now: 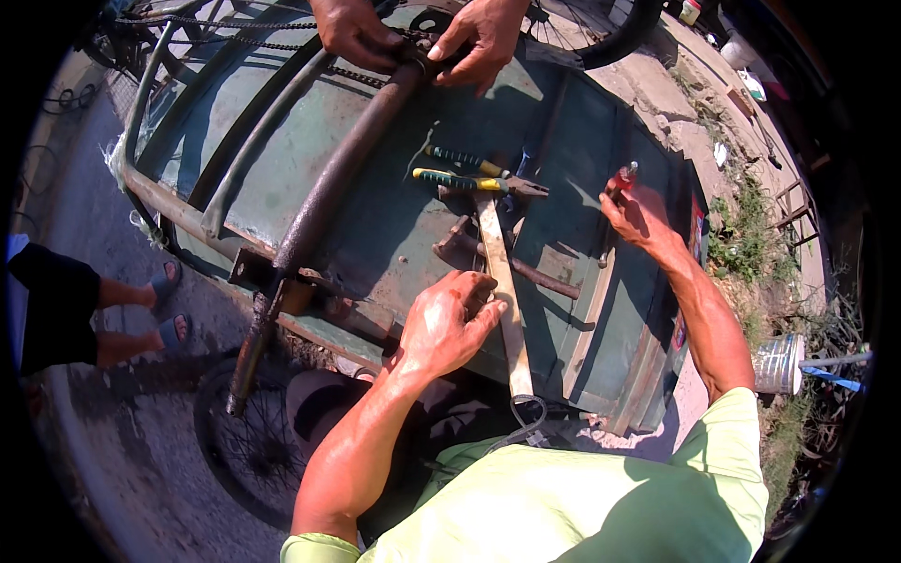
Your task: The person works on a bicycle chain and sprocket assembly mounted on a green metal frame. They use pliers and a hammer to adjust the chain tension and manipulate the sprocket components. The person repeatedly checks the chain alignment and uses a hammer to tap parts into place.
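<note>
My left hand (446,324) has curled fingers beside a pale flat bar (507,310); whatever they hold, if anything, is hidden. My right hand (629,211) grips a small red tool (625,175) with a metal tip, over the right side of the green sheet-metal bed (366,150). Two yellow-and-dark pliers (441,176) lie near the middle, with a hammer-like iron tool (535,275) below them. A co-worker's two hands (479,42) at the top hold the end of a long greasy rusty tube (338,178), near a chain (357,77).
A bent tubular frame (169,188) runs along the bed's left. A spoked wheel (244,450) is at lower left. A bystander's sandalled feet (174,333) stand at left. A metal bucket (779,364), weeds and scattered debris line the right side.
</note>
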Tool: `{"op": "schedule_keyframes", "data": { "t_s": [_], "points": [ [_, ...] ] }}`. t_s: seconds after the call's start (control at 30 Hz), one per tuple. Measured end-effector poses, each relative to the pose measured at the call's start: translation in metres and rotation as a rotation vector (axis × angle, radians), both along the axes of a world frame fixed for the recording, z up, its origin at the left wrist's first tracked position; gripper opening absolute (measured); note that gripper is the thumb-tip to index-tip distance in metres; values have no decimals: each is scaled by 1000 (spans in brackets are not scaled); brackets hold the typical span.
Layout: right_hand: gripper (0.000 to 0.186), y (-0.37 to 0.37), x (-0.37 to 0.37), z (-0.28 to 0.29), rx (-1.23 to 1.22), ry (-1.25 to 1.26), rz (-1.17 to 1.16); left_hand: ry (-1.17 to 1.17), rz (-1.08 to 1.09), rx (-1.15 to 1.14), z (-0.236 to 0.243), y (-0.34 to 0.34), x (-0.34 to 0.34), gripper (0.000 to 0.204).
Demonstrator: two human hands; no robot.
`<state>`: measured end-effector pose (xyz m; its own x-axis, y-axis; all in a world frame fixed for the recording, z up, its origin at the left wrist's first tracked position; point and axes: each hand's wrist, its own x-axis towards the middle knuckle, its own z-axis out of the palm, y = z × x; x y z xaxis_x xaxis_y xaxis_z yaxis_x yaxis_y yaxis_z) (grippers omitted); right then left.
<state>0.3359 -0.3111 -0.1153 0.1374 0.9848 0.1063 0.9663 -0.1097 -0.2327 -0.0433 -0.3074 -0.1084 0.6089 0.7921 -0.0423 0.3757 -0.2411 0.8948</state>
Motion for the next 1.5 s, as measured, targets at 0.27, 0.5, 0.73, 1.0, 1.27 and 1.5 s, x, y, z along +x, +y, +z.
{"op": "schedule_keyframes", "data": {
  "t_s": [0.27, 0.5, 0.73, 1.0, 1.27, 1.5],
  "points": [
    [12, -16, -18, 3, 7, -43, 293, -10, 1, -5, 5, 0, -3, 36],
    [15, -31, -49, 17, -97, -24, 340, -2, -10, -20, 5, 1, -4, 37],
    [18, -26, -36, 19, -81, 77, 238, -10, -18, -28, 4, 1, -3, 37],
    [17, -40, -54, 20, -145, 158, 241, 6, -22, -18, 4, 3, -1, 37],
    [15, -43, -53, 23, -134, 131, 219, -4, -16, 6, 2, 2, 0, 37],
    [17, -49, -53, 35, -112, 223, 139, 11, -27, -24, 4, 2, 3, 37]
  ]
}}
